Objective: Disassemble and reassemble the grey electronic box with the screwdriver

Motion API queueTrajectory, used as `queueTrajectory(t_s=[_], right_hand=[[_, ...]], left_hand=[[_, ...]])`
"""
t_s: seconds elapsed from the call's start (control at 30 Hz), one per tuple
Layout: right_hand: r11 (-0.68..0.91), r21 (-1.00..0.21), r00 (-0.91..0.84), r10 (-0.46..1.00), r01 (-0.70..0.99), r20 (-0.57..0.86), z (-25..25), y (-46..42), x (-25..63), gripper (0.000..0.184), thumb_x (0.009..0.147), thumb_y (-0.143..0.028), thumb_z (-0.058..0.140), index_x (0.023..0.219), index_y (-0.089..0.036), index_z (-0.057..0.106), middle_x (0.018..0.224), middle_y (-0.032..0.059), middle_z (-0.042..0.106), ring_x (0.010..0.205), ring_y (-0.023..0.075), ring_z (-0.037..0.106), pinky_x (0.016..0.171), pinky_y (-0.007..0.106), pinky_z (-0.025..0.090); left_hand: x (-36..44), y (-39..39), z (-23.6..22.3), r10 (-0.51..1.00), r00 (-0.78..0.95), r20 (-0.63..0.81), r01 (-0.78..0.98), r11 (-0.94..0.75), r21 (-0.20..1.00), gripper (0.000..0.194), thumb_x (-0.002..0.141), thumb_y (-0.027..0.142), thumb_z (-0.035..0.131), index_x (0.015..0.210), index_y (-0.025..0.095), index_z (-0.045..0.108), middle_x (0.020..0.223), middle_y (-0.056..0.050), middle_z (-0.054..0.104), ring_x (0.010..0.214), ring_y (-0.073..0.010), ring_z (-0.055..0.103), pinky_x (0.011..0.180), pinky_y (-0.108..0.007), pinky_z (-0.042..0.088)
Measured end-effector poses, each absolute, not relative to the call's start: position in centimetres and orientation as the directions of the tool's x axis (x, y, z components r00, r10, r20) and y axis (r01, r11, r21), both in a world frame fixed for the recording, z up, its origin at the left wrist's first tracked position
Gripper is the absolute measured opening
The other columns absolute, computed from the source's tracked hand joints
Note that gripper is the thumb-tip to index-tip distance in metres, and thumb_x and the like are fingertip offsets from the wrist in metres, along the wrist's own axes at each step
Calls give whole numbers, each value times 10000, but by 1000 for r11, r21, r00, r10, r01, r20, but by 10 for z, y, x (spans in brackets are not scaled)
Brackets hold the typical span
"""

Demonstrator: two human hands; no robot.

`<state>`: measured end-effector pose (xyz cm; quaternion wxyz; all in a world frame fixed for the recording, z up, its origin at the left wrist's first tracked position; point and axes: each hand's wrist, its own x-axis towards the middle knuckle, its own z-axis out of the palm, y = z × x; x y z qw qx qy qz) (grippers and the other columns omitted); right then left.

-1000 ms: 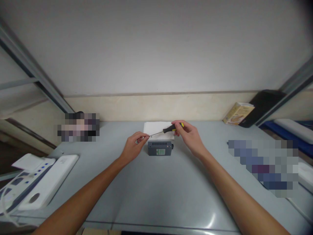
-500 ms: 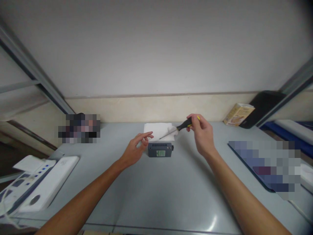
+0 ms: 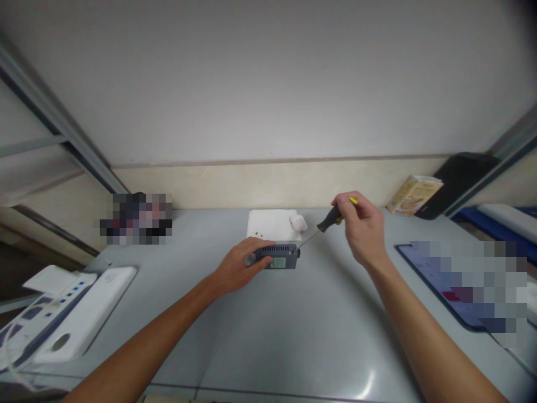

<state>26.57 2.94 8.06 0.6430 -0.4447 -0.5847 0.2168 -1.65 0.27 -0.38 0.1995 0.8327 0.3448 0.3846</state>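
Observation:
A small dark grey metal box with vent slots and a green label stands on the table. My left hand grips its left end, fingers over the top and thumb on the front face. In my right hand is a screwdriver with a black and yellow handle. Its shaft slants down to the left, the tip at the box's upper right corner. Behind the box lies a white sheet of paper with small dark specks, probably screws, near its front edge. A crumpled white piece sits on the paper's right side.
On the left of the grey table lie a white power bank-like slab and a power strip. A yellow box leans at the back right. A blurred dark-edged flat item lies on the right.
My left hand has moved from above the paper onto the grey box and closed on it. My right hand has shifted right, bringing the screwdriver tip from my left fingers to the box's right corner.

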Motion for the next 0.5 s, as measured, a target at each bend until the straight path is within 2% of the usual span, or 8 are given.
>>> queueTrajectory(t_s=[0.13, 0.2, 0.3, 0.4, 0.5], right_hand=[[521, -811, 174, 801, 267, 572, 84, 25, 264, 327, 910, -502, 652, 790, -198, 670, 659, -11, 564, 562, 113, 516, 514, 227, 443], [543, -788, 133, 793, 289, 595, 87, 21, 264, 302, 922, -486, 649, 825, -203, 686, 715, 0, 594, 598, 116, 534, 554, 234, 463], [579, -766, 13, 795, 278, 606, 92, 13, 260, 259, 947, -458, 634, 1035, -233, 728, 891, 24, 649, 706, 131, 584, 652, 258, 512], [603, -773, -111, 797, 196, 594, 97, 5, 254, 351, 970, -435, 611, 1275, -271, 670, 990, 37, 658, 806, 155, 618, 744, 295, 544], [623, -771, -194, 780, 136, 596, 100, 0, 248, 363, 993, -407, 582, 1331, -285, 635, 1014, 42, 665, 861, 170, 634, 801, 319, 549]], left_hand=[[-17, 3, -4, 733, 469, 493, 425, -676, 602, 332, 984, 292, 616, 1314, 264, 629, 1229, -55, 715, 1126, -184, 672, 1022, -352, 538], [-17, 3, -5, 734, 470, 490, 424, -675, 604, 332, 986, 297, 612, 1316, 263, 628, 1231, -57, 715, 1130, -187, 671, 1027, -356, 536], [-15, 2, -6, 739, 459, 493, 425, -670, 609, 325, 991, 302, 603, 1312, 262, 629, 1236, -59, 711, 1133, -189, 669, 1034, -360, 530], [-13, 1, -5, 745, 458, 486, 430, -664, 612, 320, 994, 300, 598, 1310, 257, 625, 1235, -60, 708, 1135, -187, 665, 1034, -358, 528], [-12, 1, -5, 742, 462, 487, 438, -668, 602, 318, 994, 296, 597, 1309, 255, 620, 1232, -58, 707, 1138, -185, 660, 1036, -357, 524]])
